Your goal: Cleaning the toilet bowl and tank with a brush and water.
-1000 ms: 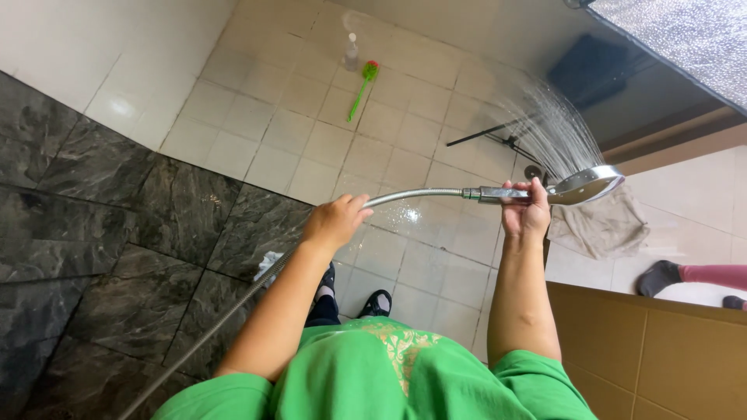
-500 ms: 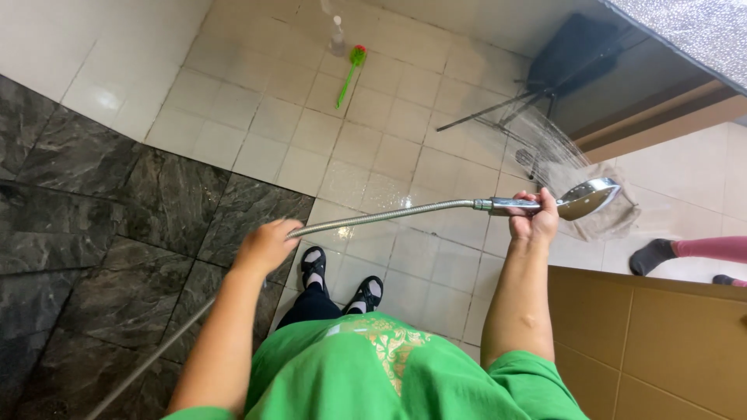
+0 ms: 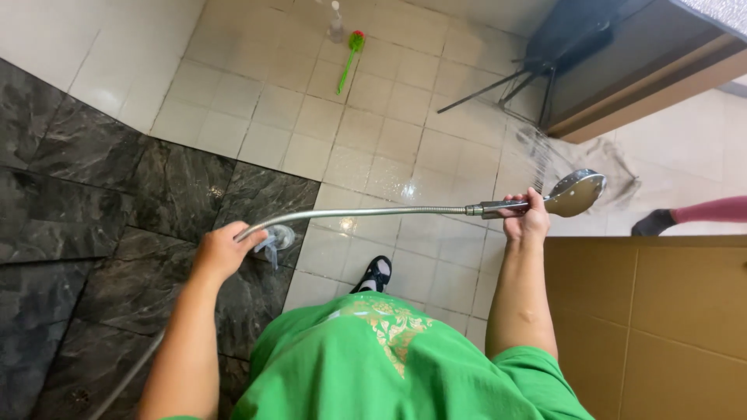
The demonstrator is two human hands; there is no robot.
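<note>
Above the wet tile floor (image 3: 373, 148), your right hand (image 3: 527, 222) is clamped on the shower head (image 3: 572, 194); your left hand (image 3: 222, 250) is closed around its hose (image 3: 366, 211).

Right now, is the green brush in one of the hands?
No, the green brush lies on the floor tiles far ahead, while the right hand holds the shower head and the left hand holds the hose.

The flexible silver metal hose (image 3: 373, 211) disappears inside the left hand (image 3: 222, 250) and leaves at the bottom edge. The clear plastic spray bottle (image 3: 336, 23) is cut by the top edge.
</note>
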